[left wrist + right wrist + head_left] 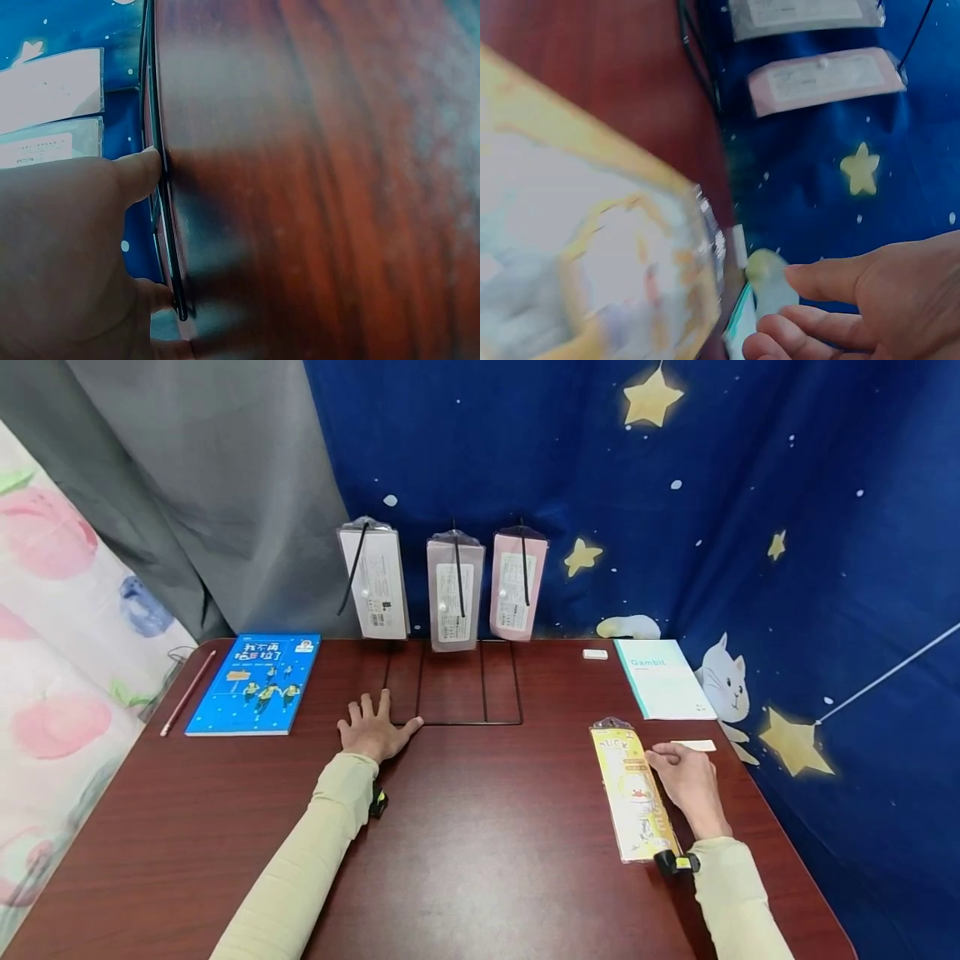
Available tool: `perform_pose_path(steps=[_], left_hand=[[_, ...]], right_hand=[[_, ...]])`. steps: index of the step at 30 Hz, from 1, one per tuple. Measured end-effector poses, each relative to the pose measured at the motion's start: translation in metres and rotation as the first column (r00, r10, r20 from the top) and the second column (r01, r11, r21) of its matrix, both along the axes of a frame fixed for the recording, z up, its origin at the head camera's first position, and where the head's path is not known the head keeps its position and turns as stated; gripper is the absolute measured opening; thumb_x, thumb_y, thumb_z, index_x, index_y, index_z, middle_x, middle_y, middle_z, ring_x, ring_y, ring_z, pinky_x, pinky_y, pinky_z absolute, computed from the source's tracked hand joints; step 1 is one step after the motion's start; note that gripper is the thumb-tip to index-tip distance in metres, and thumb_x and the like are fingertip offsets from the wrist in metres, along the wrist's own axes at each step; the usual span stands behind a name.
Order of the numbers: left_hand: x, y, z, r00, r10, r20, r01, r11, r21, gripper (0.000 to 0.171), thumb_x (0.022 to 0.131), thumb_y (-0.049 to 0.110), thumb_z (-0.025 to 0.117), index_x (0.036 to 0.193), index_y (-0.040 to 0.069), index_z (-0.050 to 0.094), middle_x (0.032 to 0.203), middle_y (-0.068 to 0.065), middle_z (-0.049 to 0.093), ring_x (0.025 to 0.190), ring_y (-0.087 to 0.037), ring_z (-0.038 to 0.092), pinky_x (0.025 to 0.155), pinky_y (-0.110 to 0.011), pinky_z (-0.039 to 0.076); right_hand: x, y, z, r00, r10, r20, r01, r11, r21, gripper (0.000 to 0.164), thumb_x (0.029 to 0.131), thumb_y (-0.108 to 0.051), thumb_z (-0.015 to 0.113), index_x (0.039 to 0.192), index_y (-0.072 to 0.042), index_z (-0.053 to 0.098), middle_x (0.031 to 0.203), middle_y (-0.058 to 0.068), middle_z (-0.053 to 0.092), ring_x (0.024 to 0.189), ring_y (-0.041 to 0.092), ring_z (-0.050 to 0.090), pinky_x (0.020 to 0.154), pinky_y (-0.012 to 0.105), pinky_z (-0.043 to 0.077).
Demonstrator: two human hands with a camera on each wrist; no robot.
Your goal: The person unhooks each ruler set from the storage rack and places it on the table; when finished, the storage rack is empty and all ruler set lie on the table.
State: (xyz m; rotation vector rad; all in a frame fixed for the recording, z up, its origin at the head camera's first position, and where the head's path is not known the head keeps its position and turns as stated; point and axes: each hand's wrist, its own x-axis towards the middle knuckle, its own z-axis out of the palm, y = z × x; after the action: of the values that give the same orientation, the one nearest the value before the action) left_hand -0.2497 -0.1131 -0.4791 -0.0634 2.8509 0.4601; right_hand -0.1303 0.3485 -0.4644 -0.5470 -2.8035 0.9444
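Observation:
My left hand (372, 731) lies on the table with its fingers spread. Its thumb is right at the black wire base of a rack (465, 724); the left wrist view shows the thumb against that wire (160, 161). To the right, a yellow flat package (633, 793) with a clear hang tab lies slantwise. Beside its right edge is my right hand (686, 781), fingers loosely bent, fingertips close to the package. In the right wrist view nothing shows between the thumb and fingers of the right hand (870, 300), and the package (592, 247) is blurred and near the camera.
A white package (380, 581), a grey one (456, 593) and a pink one (517, 581) hang on black hooks. A blue book (258, 685) and a pencil (187, 693) lie left. An eraser (595, 654), a notebook (667, 681) and a pale strip (696, 745) lie right.

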Motion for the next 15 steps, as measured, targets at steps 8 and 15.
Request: perform_pose_path(steps=[8, 15], left_hand=[[-0.001, 0.000, -0.002, 1.000, 0.013, -0.006, -0.013, 1.000, -0.003, 0.093, 0.101, 0.067, 0.043, 0.167, 0.009, 0.012, 0.170, -0.029, 0.010, 0.157, -0.052, 0.010, 0.122, -0.070, 0.018], [0.000, 0.001, -0.003, 1.000, 0.020, -0.012, -0.020, 1.000, -0.007, 0.093, 0.100, 0.068, 0.045, 0.167, 0.011, 0.014, 0.171, -0.028, 0.011, 0.158, -0.051, 0.011, 0.124, -0.069, 0.017]], right_hand=[[-0.049, -0.025, 0.035, 0.979, 0.091, -0.182, -0.092, 0.996, 0.005, 0.037, 0.101, -0.030, 0.067, 0.123, -0.001, 0.074, 0.114, 0.024, 0.076, 0.102, 0.038, 0.076, 0.078, 0.036, 0.056], [-0.097, -0.045, 0.060, 0.940, 0.148, -0.309, -0.167, 0.985, -0.037, 0.035, 0.100, -0.028, 0.071, 0.121, 0.000, 0.075, 0.114, 0.023, 0.077, 0.103, 0.036, 0.076, 0.073, 0.012, 0.046]])
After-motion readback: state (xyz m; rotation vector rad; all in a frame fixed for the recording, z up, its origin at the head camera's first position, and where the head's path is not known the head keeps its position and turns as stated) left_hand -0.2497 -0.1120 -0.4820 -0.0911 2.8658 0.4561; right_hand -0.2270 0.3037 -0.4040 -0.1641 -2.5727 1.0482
